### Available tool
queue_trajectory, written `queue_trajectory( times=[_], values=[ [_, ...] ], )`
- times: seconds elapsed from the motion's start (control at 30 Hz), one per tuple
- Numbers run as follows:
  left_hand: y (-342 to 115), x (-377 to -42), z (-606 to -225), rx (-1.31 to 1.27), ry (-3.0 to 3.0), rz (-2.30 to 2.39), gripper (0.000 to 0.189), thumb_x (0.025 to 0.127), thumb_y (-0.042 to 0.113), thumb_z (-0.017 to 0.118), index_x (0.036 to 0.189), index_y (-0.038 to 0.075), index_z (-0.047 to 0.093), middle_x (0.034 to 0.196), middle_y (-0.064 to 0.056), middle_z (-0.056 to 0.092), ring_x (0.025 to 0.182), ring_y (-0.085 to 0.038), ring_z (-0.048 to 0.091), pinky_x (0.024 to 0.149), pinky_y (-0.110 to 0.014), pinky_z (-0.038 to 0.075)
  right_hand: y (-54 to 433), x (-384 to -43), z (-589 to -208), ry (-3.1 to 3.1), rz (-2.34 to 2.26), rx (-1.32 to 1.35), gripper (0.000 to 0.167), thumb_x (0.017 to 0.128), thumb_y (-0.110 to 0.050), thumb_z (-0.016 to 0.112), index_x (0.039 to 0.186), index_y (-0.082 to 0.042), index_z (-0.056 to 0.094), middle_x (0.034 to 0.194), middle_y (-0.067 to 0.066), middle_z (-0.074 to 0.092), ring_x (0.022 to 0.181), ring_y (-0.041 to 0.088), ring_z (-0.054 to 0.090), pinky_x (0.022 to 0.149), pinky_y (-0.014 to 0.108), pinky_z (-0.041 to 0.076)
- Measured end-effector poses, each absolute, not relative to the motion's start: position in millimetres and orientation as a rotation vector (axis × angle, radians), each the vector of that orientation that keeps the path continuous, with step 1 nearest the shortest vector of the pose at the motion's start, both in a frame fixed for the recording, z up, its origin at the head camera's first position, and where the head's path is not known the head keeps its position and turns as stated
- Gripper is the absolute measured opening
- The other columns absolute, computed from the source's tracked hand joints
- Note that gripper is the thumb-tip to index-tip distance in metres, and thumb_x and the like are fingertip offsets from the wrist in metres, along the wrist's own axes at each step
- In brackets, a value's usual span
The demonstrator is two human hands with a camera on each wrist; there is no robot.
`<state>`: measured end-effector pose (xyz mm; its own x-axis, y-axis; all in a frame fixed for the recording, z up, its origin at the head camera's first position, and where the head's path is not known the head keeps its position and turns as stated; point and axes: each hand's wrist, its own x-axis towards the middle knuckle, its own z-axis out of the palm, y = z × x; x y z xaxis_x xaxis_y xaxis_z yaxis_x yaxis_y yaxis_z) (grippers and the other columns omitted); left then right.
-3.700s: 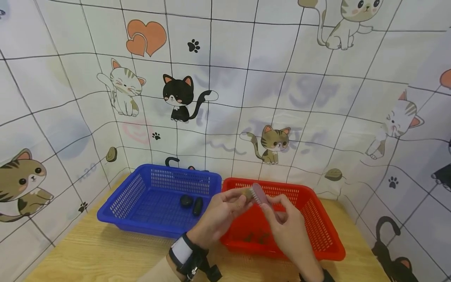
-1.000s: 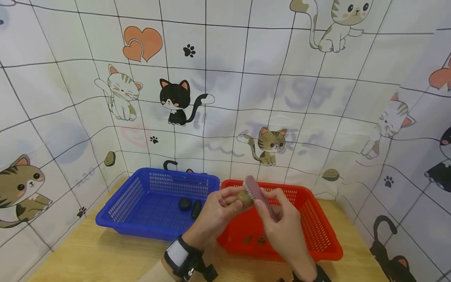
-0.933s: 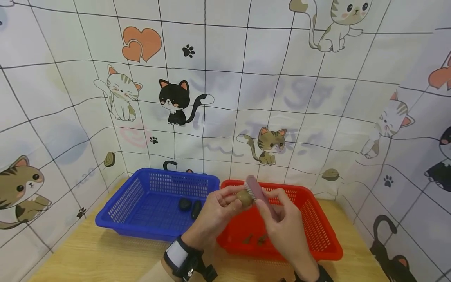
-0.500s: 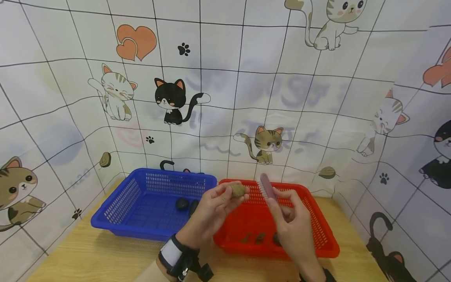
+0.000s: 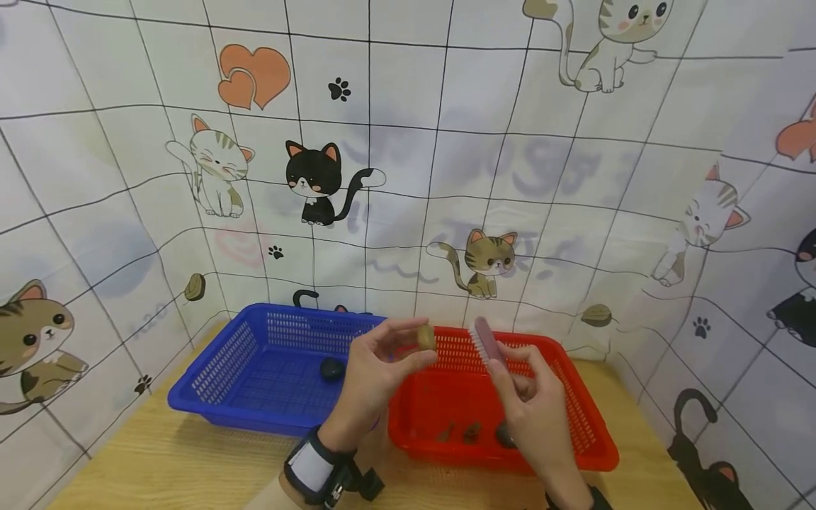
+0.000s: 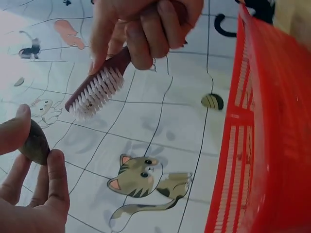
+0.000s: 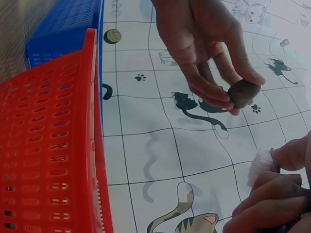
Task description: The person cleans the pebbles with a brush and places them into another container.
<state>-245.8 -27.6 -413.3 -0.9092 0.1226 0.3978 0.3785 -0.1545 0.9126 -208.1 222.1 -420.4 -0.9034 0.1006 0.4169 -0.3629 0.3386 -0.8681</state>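
Note:
Over the gap between the baskets, my left hand (image 5: pixel 379 365) pinches a small brownish stone (image 5: pixel 427 338) between thumb and fingertips. In the left wrist view the stone (image 6: pixel 35 144) looks dark and smooth. To its right my right hand (image 5: pixel 535 400) grips a pinkish scrubbing brush (image 5: pixel 487 341) by its handle, white bristles turned toward the stone. Brush and stone are apart. The left wrist view shows the bristles (image 6: pixel 97 93) plainly; in the right wrist view fingers cover most of the brush.
A blue basket (image 5: pixel 217 411) stands at left with a dark stone (image 5: pixel 331 369) inside. At right, a red basket (image 5: pixel 593 432) holds a few small stones (image 5: pixel 472 432), one partly behind the right hand. Both rest on a wooden table (image 5: pixel 159 460) before a cat-patterned sheet.
Earlier the bristles touched the stone. The hands have since drawn apart, the left turning the stone and shifting slightly left, the right moving the brush slightly right.

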Motion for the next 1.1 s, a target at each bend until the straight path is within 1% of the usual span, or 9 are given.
queue_trajectory(
  times=[0.07,0.23,0.37,0.53,0.63,0.8,0.93,1.0,1.1],
  values=[
    [-26,-245,-413,-0.639,-1.905,-2.082,0.051,0.096,0.006,0.096,0.144,0.016,0.081,0.135,-0.011,0.085,0.121,-0.026,0.081,0.103,-0.035,0.071,223,-209,-421,-2.214,1.594,0.222,0.033,0.116,-0.025,0.075,0.147,-0.014,0.069,0.067,-0.001,0.054,0.046,0.004,0.036,0.038,0.024,0.034],
    [-22,-246,-415,-0.781,-1.854,-1.797,0.053,0.089,0.002,0.101,0.137,0.013,0.083,0.126,-0.009,0.085,0.111,-0.022,0.082,0.098,-0.033,0.073,226,-210,-421,-2.219,1.601,0.214,0.035,0.116,-0.025,0.075,0.148,-0.013,0.068,0.064,-0.001,0.047,0.045,0.006,0.036,0.038,0.025,0.036],
    [-20,-248,-418,-0.851,-1.821,-1.536,0.052,0.086,0.002,0.104,0.133,0.011,0.084,0.122,-0.007,0.085,0.108,-0.021,0.081,0.095,-0.030,0.072,227,-211,-422,-2.228,1.601,0.199,0.036,0.116,-0.025,0.076,0.149,-0.013,0.068,0.064,-0.001,0.049,0.046,0.007,0.037,0.040,0.025,0.036],
    [-20,-248,-417,-0.836,-1.808,-1.282,0.051,0.084,0.006,0.106,0.130,0.014,0.085,0.118,-0.003,0.085,0.101,-0.019,0.080,0.088,-0.031,0.071,228,-213,-422,-2.253,1.601,0.164,0.036,0.116,-0.028,0.076,0.149,-0.015,0.068,0.064,-0.002,0.048,0.047,0.007,0.037,0.041,0.025,0.036],
    [-21,-247,-414,-0.850,-1.768,-1.199,0.052,0.083,0.003,0.106,0.129,0.014,0.085,0.118,-0.004,0.085,0.101,-0.019,0.080,0.090,-0.031,0.071,228,-214,-421,-2.269,1.601,0.149,0.037,0.116,-0.029,0.076,0.149,-0.015,0.068,0.064,-0.001,0.048,0.047,0.007,0.036,0.041,0.024,0.035],
    [-20,-245,-410,-0.934,-1.656,-1.113,0.055,0.079,-0.008,0.104,0.128,0.008,0.084,0.121,-0.010,0.084,0.106,-0.025,0.082,0.102,-0.029,0.070,228,-215,-421,-2.284,1.596,0.133,0.038,0.116,-0.031,0.076,0.149,-0.015,0.068,0.064,-0.002,0.048,0.047,0.007,0.036,0.041,0.024,0.034],
    [-24,-245,-408,-0.956,-1.644,-1.093,0.056,0.080,-0.008,0.103,0.130,0.007,0.083,0.123,-0.011,0.083,0.109,-0.026,0.083,0.107,-0.025,0.068,227,-216,-421,-2.286,1.595,0.138,0.038,0.116,-0.032,0.076,0.149,-0.015,0.068,0.064,-0.002,0.049,0.047,0.007,0.036,0.041,0.024,0.034],
    [-28,-246,-408,-0.943,-1.671,-1.097,0.055,0.081,-0.006,0.103,0.131,0.008,0.083,0.123,-0.009,0.084,0.108,-0.024,0.083,0.106,-0.024,0.068,227,-216,-421,-2.283,1.600,0.144,0.038,0.116,-0.032,0.076,0.149,-0.015,0.068,0.064,-0.002,0.048,0.047,0.006,0.035,0.041,0.024,0.034],
    [-37,-251,-409,-0.904,-1.726,-1.102,0.055,0.083,-0.003,0.104,0.131,0.010,0.083,0.121,-0.007,0.085,0.106,-0.021,0.082,0.099,-0.025,0.070,227,-216,-422,-2.279,1.605,0.151,0.037,0.116,-0.031,0.076,0.148,-0.016,0.068,0.064,-0.002,0.047,0.046,0.006,0.035,0.040,0.023,0.033]
  ],
)
